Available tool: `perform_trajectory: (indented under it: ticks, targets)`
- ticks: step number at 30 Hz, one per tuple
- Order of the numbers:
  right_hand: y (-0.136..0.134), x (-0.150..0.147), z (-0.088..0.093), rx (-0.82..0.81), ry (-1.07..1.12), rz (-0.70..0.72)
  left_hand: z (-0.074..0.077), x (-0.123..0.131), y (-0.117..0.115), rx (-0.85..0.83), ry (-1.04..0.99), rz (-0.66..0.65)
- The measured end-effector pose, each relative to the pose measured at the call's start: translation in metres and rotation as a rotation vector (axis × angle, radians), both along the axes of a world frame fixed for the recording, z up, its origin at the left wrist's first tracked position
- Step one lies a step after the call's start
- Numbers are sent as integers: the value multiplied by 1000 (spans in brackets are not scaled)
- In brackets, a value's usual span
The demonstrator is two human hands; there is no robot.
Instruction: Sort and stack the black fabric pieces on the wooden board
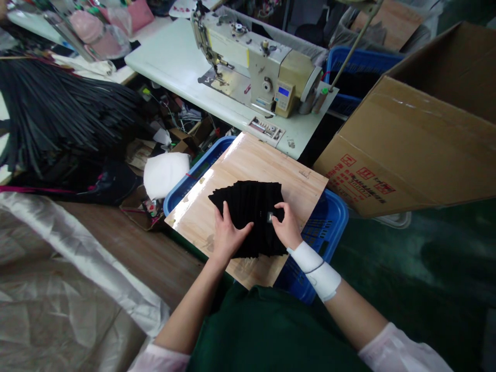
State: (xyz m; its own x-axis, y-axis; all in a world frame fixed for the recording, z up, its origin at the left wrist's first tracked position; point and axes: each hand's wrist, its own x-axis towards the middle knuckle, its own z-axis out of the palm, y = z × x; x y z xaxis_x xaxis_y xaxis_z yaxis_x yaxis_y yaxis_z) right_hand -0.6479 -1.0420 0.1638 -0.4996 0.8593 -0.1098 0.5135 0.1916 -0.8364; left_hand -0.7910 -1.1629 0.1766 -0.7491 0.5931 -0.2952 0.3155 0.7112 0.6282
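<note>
A fanned stack of black fabric pieces [250, 201] lies on a wooden board [248, 160] set across a blue plastic crate [329, 217]. My left hand [227, 232] rests flat on the stack's near left part, fingers spread. My right hand [285, 225] sits on the stack's right side, fingers curled and pinching at the top piece next to a small white label [270, 217]. A white band wraps my right wrist.
A beige sewing machine [251, 62] stands on a white table [170, 57] beyond the board. A large cardboard box [418, 134] is at the right. A bundle of black straps [58, 108] lies at the left, white foam [165, 173] beside the crate, and clear plastic sheeting [58, 289] at the near left.
</note>
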Motion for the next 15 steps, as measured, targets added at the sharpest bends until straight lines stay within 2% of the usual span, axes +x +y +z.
perform_trajectory:
  ticks: [3, 8, 15]
  targets:
    - [-7, -7, 8, 68, -83, 89, 2, 3, 2, -8, 6, -14]
    - [-13, -18, 13, 62, -314, 102, 2, 3, 1, -11, -7, -9]
    - [-21, -30, 17, 179, -436, 250, -2, 3, 2, 27, -9, -8]
